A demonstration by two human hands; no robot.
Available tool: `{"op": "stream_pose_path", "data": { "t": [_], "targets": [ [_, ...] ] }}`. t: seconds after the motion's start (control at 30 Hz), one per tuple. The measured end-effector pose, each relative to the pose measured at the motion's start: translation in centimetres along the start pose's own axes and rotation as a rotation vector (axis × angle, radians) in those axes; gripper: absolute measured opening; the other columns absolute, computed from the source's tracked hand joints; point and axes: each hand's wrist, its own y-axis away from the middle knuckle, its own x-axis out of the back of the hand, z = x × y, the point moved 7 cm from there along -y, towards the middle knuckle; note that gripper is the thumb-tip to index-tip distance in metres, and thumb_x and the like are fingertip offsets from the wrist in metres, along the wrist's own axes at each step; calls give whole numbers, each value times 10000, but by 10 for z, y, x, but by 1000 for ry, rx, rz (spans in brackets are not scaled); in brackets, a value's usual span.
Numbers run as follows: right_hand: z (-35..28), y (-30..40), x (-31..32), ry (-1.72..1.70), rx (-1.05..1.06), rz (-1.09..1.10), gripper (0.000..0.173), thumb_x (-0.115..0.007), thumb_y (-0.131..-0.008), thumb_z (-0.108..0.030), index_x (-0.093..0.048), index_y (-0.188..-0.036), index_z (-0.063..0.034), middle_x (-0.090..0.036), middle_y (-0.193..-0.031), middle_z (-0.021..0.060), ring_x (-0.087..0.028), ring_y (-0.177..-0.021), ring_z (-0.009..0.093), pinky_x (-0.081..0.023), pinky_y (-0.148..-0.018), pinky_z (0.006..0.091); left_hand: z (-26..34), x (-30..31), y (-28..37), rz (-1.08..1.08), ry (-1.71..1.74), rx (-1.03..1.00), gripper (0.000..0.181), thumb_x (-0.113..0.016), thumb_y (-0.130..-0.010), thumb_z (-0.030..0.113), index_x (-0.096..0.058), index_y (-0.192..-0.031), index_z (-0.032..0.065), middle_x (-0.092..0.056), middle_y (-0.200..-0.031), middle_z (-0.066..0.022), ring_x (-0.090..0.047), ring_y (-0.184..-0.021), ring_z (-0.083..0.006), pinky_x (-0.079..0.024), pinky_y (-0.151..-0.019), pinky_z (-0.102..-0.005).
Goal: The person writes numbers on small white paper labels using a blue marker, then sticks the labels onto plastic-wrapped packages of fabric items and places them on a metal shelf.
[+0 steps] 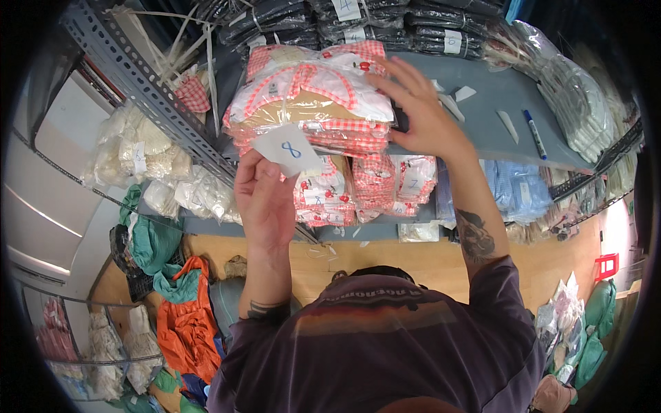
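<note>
My left hand (266,199) pinches a white paper slip (289,149) marked with a handwritten figure. The slip is held before the front of a tied bundle of clear-bagged garments (310,100), white with red gingham trim and cherry prints. Brown card shows inside the top bag, and a pale tie runs over the middle. At the bundle's right side is my right hand (421,111), fingers spread, with fingertips at its upper edge and the thumb lower down. Whether the fingers press on the plastic is hard to tell. The bundle sits on a grey metal shelf (496,98).
A blue marker (535,134) and paper scraps (465,93) lie right of the bundle. Dark bagged garments (361,26) are stacked behind. More cherry-print packs (325,193) and blue packs (516,188) fill the shelf below. A perforated metal upright (155,93) stands left. An orange bag (188,325) is on the floor.
</note>
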Motion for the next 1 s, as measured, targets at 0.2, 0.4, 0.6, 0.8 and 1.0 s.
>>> {"op": "stream_pose_path", "data": {
  "t": [0.2, 0.4, 0.6, 0.8, 1.0],
  "targets": [
    [-7, 0, -24, -10, 105, -71, 810, -847, -738, -186, -585, -1504, -167, -590, -1546, 46, -530, -1419, 302, -345, -1170, 517, -18, 41, -15, 174, -41, -44, 229, -657, -1030, 55, -644, -1257, 33, -711, -1217, -99, -694, -1140, -219, -600, -965, -445],
    [-58, 1, -23, 97, 313, 154, 687, -830, -739, -481, -713, -1343, -175, -673, -1393, 23, -614, -1244, 264, -391, -1046, 475, -4, 68, -47, 154, 1, -130, 192, -643, -1014, 2, -643, -1205, 24, -702, -1134, -72, -688, -1051, -176, -585, -912, -367],
    [-99, -14, -47, 14, 206, 232, 705, -887, -621, -436, -743, -1270, -201, -657, -1229, 38, -604, -1251, 267, -401, -1045, 478, 36, 78, -39, 182, -113, -250, 197, -605, -1036, 31, -621, -1231, 55, -706, -1216, -133, -683, -1197, -273, -561, -1014, -463],
    [-103, -28, -33, -402, 122, 185, 496, -864, -809, -247, -732, -1264, -98, -668, -1273, 124, -643, -1200, 306, -471, -1021, 453, 57, 39, 14, 47, -39, -178, 184, -615, -1032, 6, -618, -1214, 30, -726, -1170, -112, -734, -1033, -237, -625, -870, -410],
    [-72, -30, -8, -753, 23, 269, 251, -637, -944, -42, -758, -1163, -10, -770, -1123, 148, -739, -1010, 298, -563, -892, 379, 9, 21, 40, 129, -167, -54, 233, -706, -991, -33, -636, -1209, 8, -771, -1083, -90, -717, -919, -122, -577, -771, -256]
  ]
}}
